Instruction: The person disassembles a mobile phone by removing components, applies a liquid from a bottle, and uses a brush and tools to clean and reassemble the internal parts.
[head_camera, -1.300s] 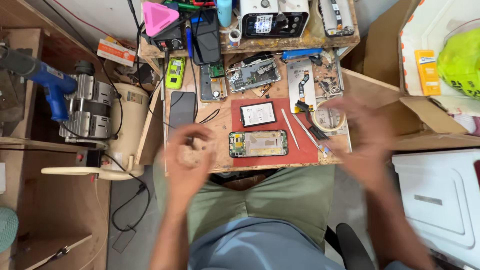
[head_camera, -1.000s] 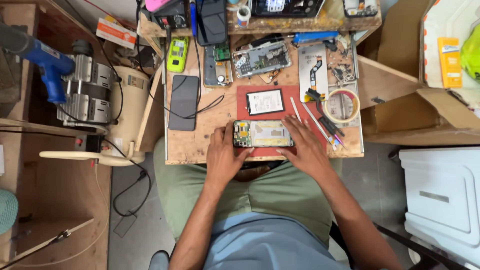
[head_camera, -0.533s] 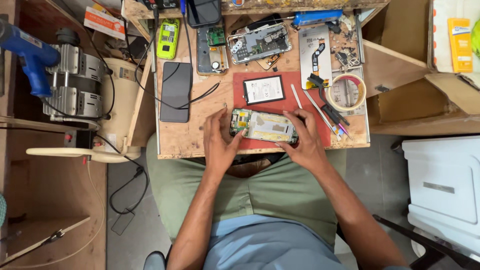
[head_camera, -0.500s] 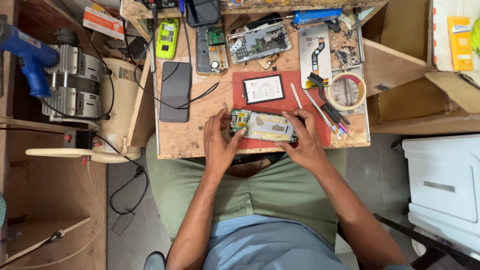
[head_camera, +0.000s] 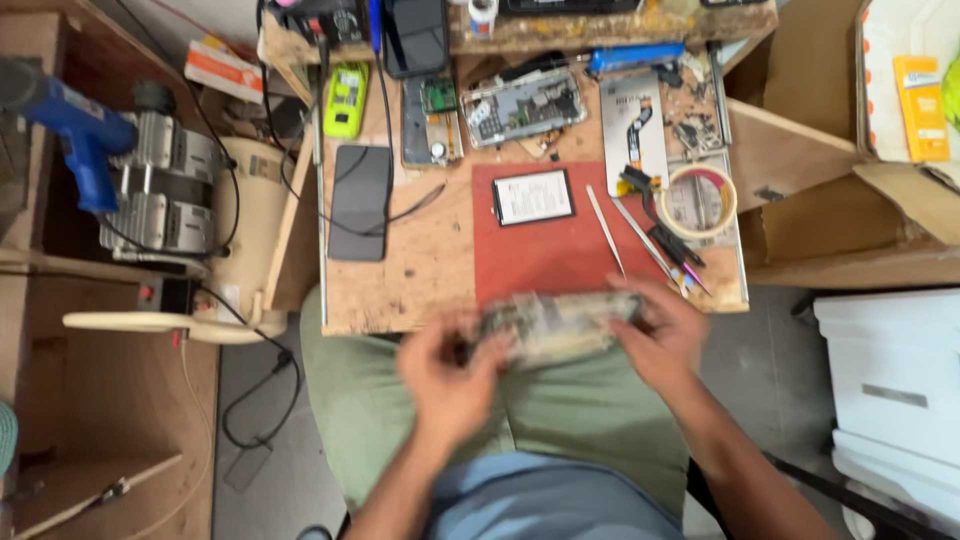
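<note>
An opened phone body (head_camera: 555, 325) with bare circuitry is lifted off the wooden bench, over the bench's front edge and my lap; it is motion-blurred. My left hand (head_camera: 450, 375) grips its left end and my right hand (head_camera: 665, 335) grips its right end. A red work mat (head_camera: 545, 255) lies just beyond, with a small battery-like rectangle (head_camera: 533, 196) on it.
Two tweezers (head_camera: 608, 228) and a tape roll (head_camera: 698, 200) lie right of the mat. A dark phone (head_camera: 360, 200), a green tool (head_camera: 345, 98) and opened phone frames (head_camera: 520, 105) sit farther back. A compressor (head_camera: 165, 195) stands left, a white box (head_camera: 890, 380) right.
Both hands came down onto the opened phone on the red mat, took hold of it and pulled it off the mat toward my lap.
</note>
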